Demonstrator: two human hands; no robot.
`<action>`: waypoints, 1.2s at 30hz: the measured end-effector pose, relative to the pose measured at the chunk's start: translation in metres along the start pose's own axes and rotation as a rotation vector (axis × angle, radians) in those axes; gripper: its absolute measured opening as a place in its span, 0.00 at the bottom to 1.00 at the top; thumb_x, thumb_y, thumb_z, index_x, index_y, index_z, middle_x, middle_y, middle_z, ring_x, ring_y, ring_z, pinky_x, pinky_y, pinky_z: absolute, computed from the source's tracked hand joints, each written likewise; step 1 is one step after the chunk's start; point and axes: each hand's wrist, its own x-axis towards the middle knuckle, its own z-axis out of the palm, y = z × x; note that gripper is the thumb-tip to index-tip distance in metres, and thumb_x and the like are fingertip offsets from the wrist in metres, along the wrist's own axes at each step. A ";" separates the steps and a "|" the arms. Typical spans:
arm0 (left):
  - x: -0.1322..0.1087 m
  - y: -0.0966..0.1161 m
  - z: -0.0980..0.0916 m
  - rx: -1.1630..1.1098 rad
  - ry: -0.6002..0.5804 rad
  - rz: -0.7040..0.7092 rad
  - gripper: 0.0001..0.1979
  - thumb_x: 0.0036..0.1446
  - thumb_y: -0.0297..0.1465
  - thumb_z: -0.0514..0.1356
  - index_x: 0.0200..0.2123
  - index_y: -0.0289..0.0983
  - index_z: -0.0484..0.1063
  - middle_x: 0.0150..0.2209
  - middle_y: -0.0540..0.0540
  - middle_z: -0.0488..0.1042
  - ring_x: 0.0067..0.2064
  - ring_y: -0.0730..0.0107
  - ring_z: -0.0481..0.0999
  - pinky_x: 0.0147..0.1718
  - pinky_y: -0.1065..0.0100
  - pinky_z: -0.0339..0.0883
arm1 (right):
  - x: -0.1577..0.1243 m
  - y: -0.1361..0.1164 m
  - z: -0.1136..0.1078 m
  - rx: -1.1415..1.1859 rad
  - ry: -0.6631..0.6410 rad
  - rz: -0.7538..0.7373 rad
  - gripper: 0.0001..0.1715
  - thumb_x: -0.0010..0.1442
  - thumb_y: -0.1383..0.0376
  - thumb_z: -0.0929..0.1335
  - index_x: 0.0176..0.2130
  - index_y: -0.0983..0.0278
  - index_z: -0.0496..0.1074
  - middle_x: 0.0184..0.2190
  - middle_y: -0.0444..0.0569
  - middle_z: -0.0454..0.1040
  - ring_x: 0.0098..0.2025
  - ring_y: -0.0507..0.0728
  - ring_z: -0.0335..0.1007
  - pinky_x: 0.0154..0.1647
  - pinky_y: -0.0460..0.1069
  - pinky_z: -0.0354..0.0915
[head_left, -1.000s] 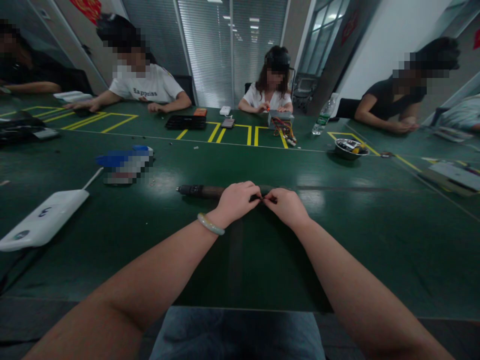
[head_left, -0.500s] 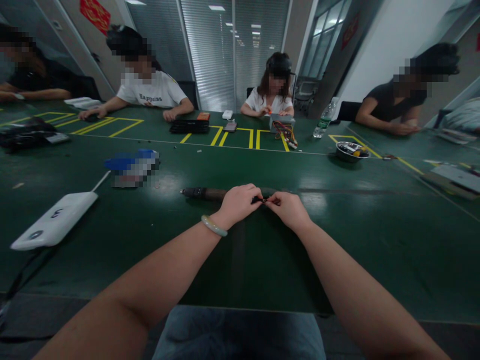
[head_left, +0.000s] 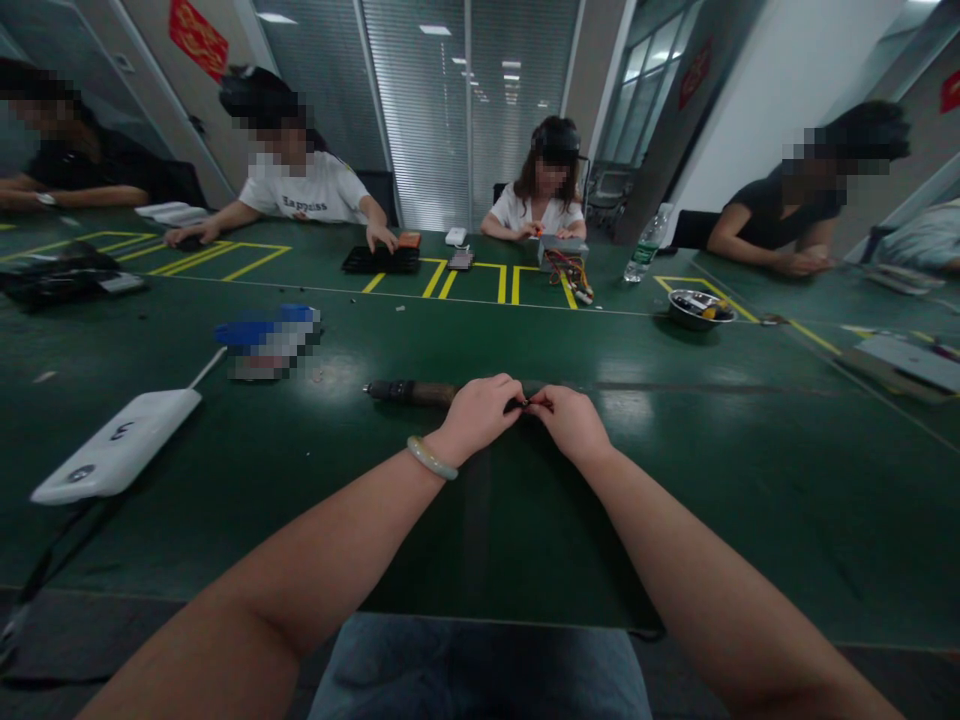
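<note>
Both hands are working over the green workbench [head_left: 720, 480]. The left hand [head_left: 476, 418] and right hand [head_left: 570, 422] are pinching a tiny dark piece [head_left: 535, 404] between closed fingertips; it is too small to identify. A dark cylindrical hand tool [head_left: 409, 393] is lying just beside the left hand, partly hidden beneath it. Farther up the frame, a co-worker's hand [head_left: 381, 237] is reaching toward a black tray [head_left: 381, 261].
</note>
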 end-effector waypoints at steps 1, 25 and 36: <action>0.000 0.000 0.000 -0.002 -0.003 0.002 0.05 0.58 0.30 0.61 0.39 0.39 0.71 0.39 0.48 0.72 0.41 0.65 0.73 0.40 0.63 0.66 | 0.001 0.000 0.000 -0.024 0.000 -0.020 0.01 0.60 0.68 0.71 0.35 0.62 0.76 0.33 0.44 0.75 0.36 0.54 0.70 0.39 0.47 0.61; -0.007 0.004 -0.020 -0.158 0.165 -0.016 0.10 0.58 0.25 0.54 0.42 0.38 0.68 0.42 0.45 0.73 0.47 0.63 0.73 0.50 0.58 0.67 | 0.002 -0.002 -0.004 -0.536 -0.207 -0.243 0.12 0.70 0.65 0.60 0.47 0.65 0.70 0.42 0.54 0.73 0.40 0.58 0.71 0.39 0.48 0.63; -0.016 -0.013 -0.030 -0.225 0.288 0.062 0.11 0.60 0.25 0.53 0.44 0.40 0.70 0.46 0.47 0.75 0.55 0.65 0.71 0.60 0.53 0.59 | 0.010 0.021 -0.016 -0.563 -0.192 -0.213 0.09 0.69 0.63 0.61 0.46 0.63 0.68 0.43 0.52 0.73 0.41 0.58 0.72 0.37 0.48 0.61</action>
